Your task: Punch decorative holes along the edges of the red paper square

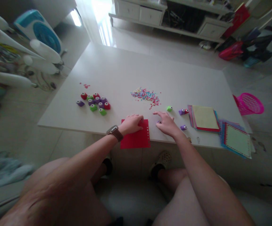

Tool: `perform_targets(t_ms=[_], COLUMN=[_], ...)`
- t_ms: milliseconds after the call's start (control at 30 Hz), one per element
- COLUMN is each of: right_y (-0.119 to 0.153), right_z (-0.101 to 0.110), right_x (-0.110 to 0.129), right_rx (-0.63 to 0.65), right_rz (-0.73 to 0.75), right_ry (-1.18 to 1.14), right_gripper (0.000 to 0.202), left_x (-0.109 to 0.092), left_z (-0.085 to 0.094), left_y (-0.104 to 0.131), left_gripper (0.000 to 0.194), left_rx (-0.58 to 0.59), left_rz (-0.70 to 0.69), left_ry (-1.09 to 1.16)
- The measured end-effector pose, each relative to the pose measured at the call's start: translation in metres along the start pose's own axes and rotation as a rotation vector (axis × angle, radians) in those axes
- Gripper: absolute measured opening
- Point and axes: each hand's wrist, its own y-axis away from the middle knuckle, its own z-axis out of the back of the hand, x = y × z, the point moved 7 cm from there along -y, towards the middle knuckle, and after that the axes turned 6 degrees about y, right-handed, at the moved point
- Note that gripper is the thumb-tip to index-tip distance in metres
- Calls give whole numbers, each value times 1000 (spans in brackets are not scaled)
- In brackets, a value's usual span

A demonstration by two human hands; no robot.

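One red sheet (134, 141) under the left hand (132, 124), fingers curled, thumb apart, right hand (166, 124) loosely spread at a purple punch (159, 122), confetti (146, 95) beyond on the white worktop (126, 66).

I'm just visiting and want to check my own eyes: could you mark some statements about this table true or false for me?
1. The left hand is on the red sheet. True.
2. The watch is on the right wrist. False: it is on the left.
3. The loose confetti lies beyond the hands. True.
4. The pink basket stands on the table. False: it is off the table's right side.
5. A cream sheet tops one paper stack. True.
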Motion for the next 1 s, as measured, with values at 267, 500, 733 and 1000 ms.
perform_targets(t_ms=[267, 500, 733, 1000], right_y=[-3, -6, -3, 4], right_z=[-5, -11, -3, -5], right_x=[-12, -22, -9, 29], right_rx=[-94, -21, -99, -143], right_rz=[19, -12, 75, 320], right_ry=[93, 71, 37, -181], right_gripper=[43, 42, 36, 39], left_x=[2, 1, -12, -19], left_z=[-1, -7, 0, -2], left_y=[-1, -3, -3, -9], left_gripper=[22, 14, 6, 31], left_rx=[-9, -52, -178, -176], left_rz=[-7, -76, -104, -11], left_ry=[2, 15, 259, 821])
